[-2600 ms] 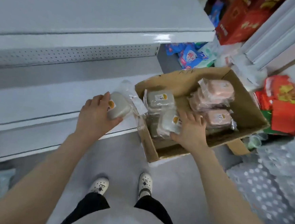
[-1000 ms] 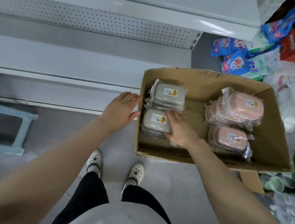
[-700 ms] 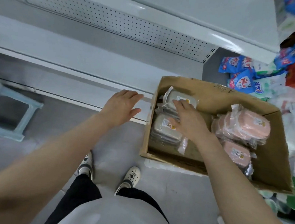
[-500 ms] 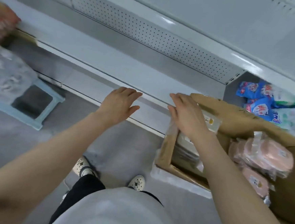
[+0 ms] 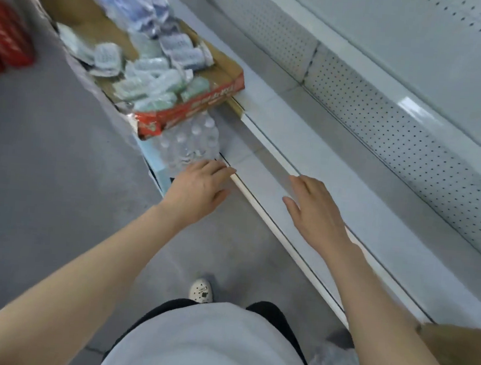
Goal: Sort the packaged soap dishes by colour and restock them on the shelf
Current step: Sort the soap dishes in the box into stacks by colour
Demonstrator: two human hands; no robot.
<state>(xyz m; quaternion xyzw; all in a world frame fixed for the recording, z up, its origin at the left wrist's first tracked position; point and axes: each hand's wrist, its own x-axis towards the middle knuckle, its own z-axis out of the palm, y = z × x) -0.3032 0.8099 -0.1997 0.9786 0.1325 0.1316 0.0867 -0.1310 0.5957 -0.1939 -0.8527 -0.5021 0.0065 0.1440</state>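
Observation:
A cardboard tray with a red rim (image 5: 199,101) lies at the upper left, piled with several packaged soap dishes in pale green (image 5: 151,89) and blue-grey (image 5: 178,47), all blurred. My left hand (image 5: 198,187) hovers flat and empty over the front edge of the bottom white shelf (image 5: 333,195), just below the tray. Over the shelf surface to the right, my right hand (image 5: 314,211) is stretched out with straight fingers and holds nothing. Only a brown corner of the box with grey and pink dishes (image 5: 456,352) shows at the lower right.
A clear shrink-wrapped pack of bottles (image 5: 187,143) sits under the tray's near end on a light blue stool (image 5: 154,161). Red packaging (image 5: 6,34) stands at the far left. A perforated white back panel (image 5: 396,128) runs behind the shelf. My shoe (image 5: 202,290) is on the grey floor.
The view has swung left, away from the box of grey and pink dishes toward the red-rimmed tray. My right hand left that box and now hovers empty over the shelf.

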